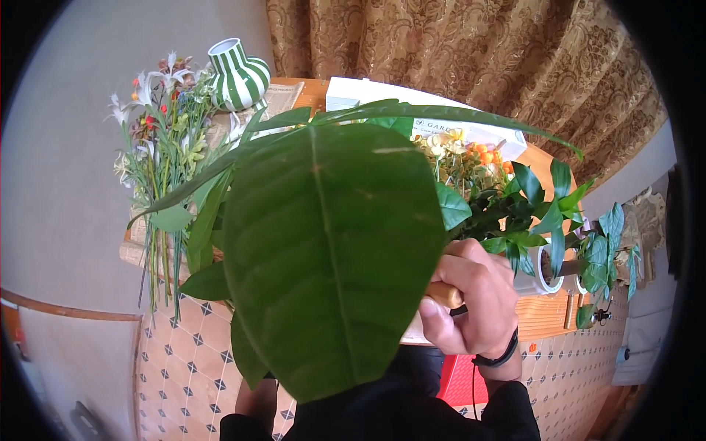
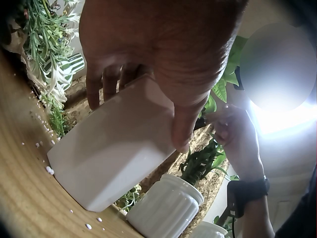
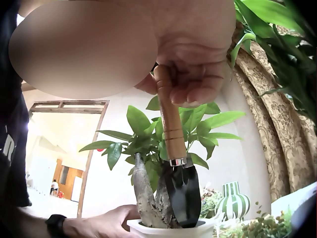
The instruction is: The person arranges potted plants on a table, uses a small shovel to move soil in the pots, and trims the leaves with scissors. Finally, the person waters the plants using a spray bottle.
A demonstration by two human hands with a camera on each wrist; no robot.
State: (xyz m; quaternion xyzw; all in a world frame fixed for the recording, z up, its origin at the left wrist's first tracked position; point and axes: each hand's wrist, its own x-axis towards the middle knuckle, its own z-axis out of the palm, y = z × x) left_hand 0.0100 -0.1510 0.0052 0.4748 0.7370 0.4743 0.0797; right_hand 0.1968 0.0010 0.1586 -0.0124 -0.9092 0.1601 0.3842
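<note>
My right hand (image 3: pixel 193 74) grips the wooden handle (image 3: pixel 171 119) of a small trowel, its black blade (image 3: pixel 184 196) pointing down into a white pot (image 3: pixel 148 230) beside the thick trunk (image 3: pixel 145 196) of a leafy plant. In the left wrist view my left hand (image 2: pixel 158 49) holds the upper part of the tall white pot (image 2: pixel 114 144), thumb on one side and fingers on the other. A large green leaf (image 1: pixel 331 257) hides the pot and most of the left hand in the head view. There the right hand (image 1: pixel 478 298) shows right of that leaf.
Cut artificial flowers (image 1: pixel 165 140) lie at the table's left beside a green-striped vase (image 1: pixel 239 77). Behind stands a white box (image 1: pixel 353 92). Other potted plants (image 1: pixel 540 268) stand at the right. White granules (image 2: pixel 49 170) are scattered on the wooden table (image 2: pixel 20 168).
</note>
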